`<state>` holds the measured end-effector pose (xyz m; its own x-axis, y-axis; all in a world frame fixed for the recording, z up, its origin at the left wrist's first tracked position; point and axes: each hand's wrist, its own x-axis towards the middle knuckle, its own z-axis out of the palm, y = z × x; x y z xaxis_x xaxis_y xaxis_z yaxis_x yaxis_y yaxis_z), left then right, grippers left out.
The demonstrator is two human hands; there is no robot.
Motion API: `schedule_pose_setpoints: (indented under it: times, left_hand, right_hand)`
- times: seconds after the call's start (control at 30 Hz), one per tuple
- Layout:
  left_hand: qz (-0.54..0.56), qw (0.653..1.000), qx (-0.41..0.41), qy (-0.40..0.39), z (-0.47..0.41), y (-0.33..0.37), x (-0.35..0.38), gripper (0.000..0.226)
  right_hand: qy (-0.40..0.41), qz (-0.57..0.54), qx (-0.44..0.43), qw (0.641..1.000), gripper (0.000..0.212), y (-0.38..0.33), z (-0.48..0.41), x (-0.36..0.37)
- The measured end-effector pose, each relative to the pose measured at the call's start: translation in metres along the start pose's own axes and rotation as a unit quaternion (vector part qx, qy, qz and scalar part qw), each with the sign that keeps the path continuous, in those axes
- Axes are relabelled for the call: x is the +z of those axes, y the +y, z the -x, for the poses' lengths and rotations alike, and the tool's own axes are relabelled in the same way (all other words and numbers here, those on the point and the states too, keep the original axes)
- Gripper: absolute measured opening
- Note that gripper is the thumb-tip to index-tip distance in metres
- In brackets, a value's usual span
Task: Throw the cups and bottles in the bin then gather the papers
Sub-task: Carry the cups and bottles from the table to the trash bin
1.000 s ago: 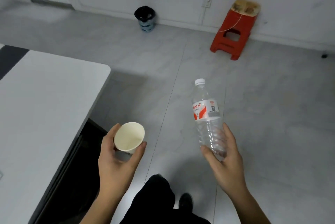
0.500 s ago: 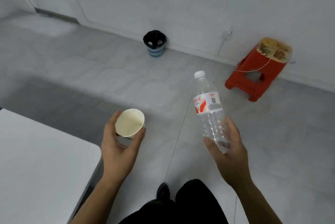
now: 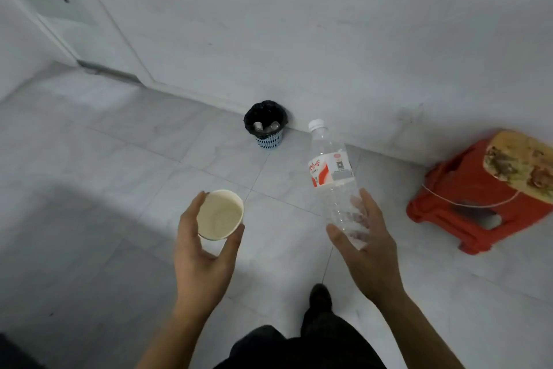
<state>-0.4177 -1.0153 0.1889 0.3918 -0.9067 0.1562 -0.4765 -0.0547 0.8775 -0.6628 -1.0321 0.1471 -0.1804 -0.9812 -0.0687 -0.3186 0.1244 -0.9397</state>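
Note:
My left hand (image 3: 203, 261) grips an empty white paper cup (image 3: 220, 214), its mouth tilted toward me. My right hand (image 3: 365, 252) holds a clear plastic bottle (image 3: 332, 171) by its base; it stands nearly upright, with a white cap and a red and white label. The small bin (image 3: 266, 125), lined with a black bag over a blue basket, stands on the floor against the wall, ahead of both hands. A couple of pale items lie inside it. No papers are in view.
A red plastic stool (image 3: 478, 195) with a worn, stained top stands at the right by the wall. A door (image 3: 59, 9) is at the upper left. Grey floor tiles lie between me and the bin. My dark trousers and shoe (image 3: 320, 297) show below.
The white table has left the view. The bin and the stool have grown larger and closer as I walked forward. Both hands keep their hold on the cup and the bottle.

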Motion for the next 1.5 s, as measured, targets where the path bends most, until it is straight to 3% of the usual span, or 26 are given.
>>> schedule_pose_setpoints:
  times: [0.27, 0.57, 0.77, 0.93, 1.1, 1.3, 1.5]
  left_hand:
    - [0.029, 0.994, -0.059, 0.09, -0.174, -0.004, 0.074, 0.072]
    - [0.101, 0.978, -0.171, 0.057, -0.42, -0.08, 0.18, 0.075]
    - [0.048, 0.984, -0.168, -0.027, -0.589, -0.126, 0.249, 0.076]
    - [-0.02, 0.975, -0.209, -0.076, -0.669, -0.236, 0.334, 0.077]
    - [-0.053, 0.948, -0.304, -0.083, -0.692, -0.362, 0.42, 0.083]
    - [-0.049, 0.914, -0.396, -0.072, -0.702, -0.491, 0.516, 0.08]
    - [-0.059, 0.927, -0.37, -0.023, -0.7, -0.58, 0.587, 0.084]
  right_hand:
    - [-0.088, 0.025, -0.03, 0.995, 0.078, -0.054, -0.229, 0.044]
    - [-0.12, 0.108, 0.016, 0.987, 0.068, -0.064, -0.474, 0.149]
    - [-0.13, 0.134, 0.056, 0.981, 0.068, -0.072, -0.627, 0.213]
    - [-0.157, 0.148, 0.185, 0.959, 0.06, 0.029, -0.733, 0.304]
    - [-0.189, 0.16, 0.319, 0.915, 0.072, 0.173, -0.814, 0.395]
    - [-0.226, 0.187, 0.322, 0.9, 0.075, 0.306, -0.889, 0.459]
    - [-0.254, 0.19, 0.221, 0.922, 0.076, 0.4, -0.918, 0.495]
